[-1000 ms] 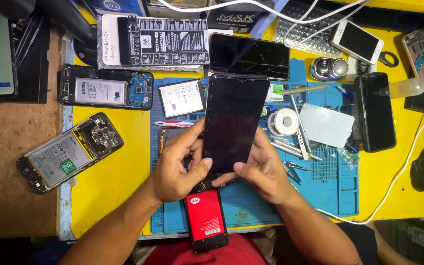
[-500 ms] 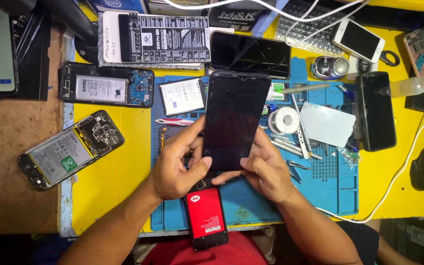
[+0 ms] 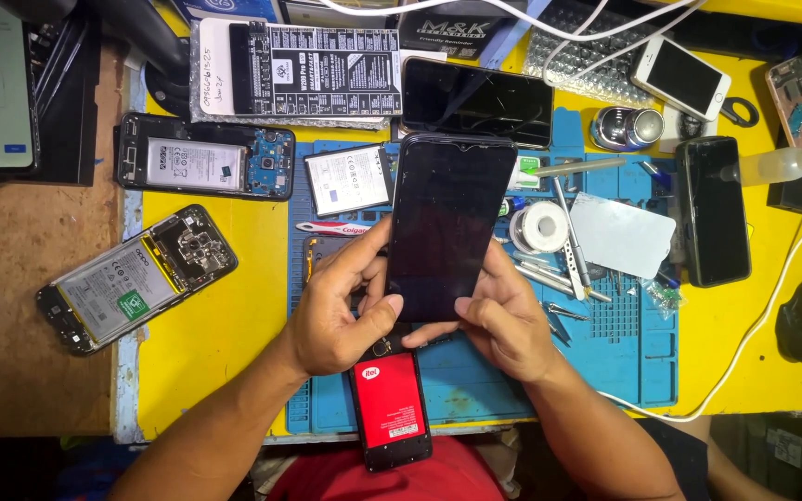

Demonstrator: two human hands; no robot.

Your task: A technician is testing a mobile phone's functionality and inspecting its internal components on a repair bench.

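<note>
Table: yellow table carrying a blue rubber work mat.
Left hand: grip grasping a black glass phone screen panel (lower edge).
Right hand: grip pinching the panel, above a red-backed opened phone.
</note>
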